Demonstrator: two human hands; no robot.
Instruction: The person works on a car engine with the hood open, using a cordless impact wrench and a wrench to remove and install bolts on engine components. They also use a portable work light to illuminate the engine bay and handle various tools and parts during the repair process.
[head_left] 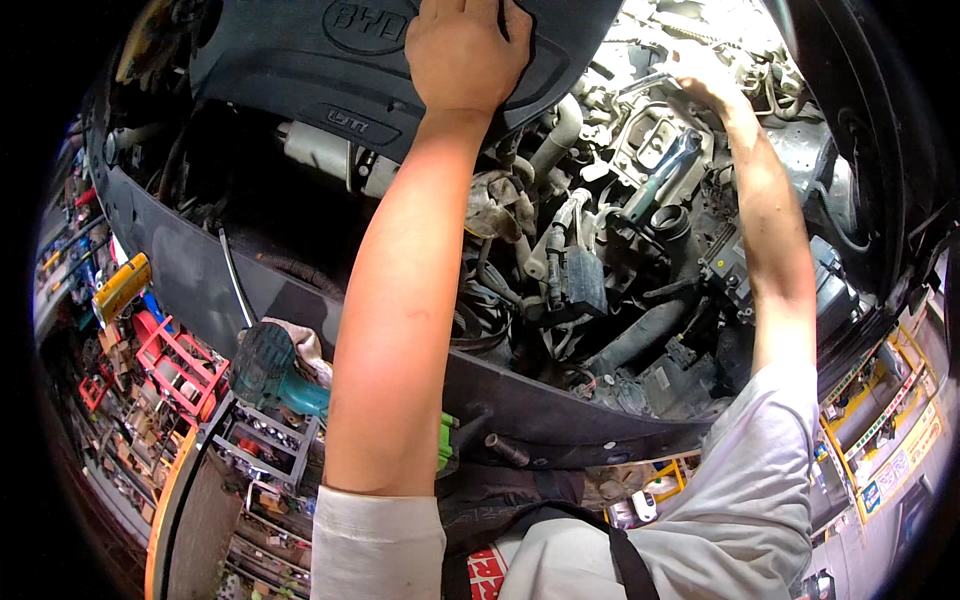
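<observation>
Dark grey plastic engine cover [300, 70] sits at 11–12 o'clock over the engine bay. Left hand [465, 50] lies flat on its lower right edge, fingers together, pressing, not gripping. Right hand [700, 75] at 1 o'clock reaches among overexposed metal parts; finger state cannot be told. Judgement: cover light, stiff, somewhat brittle; best held at the edges. Teal power tool [275, 370] at 8 o'clock.
</observation>
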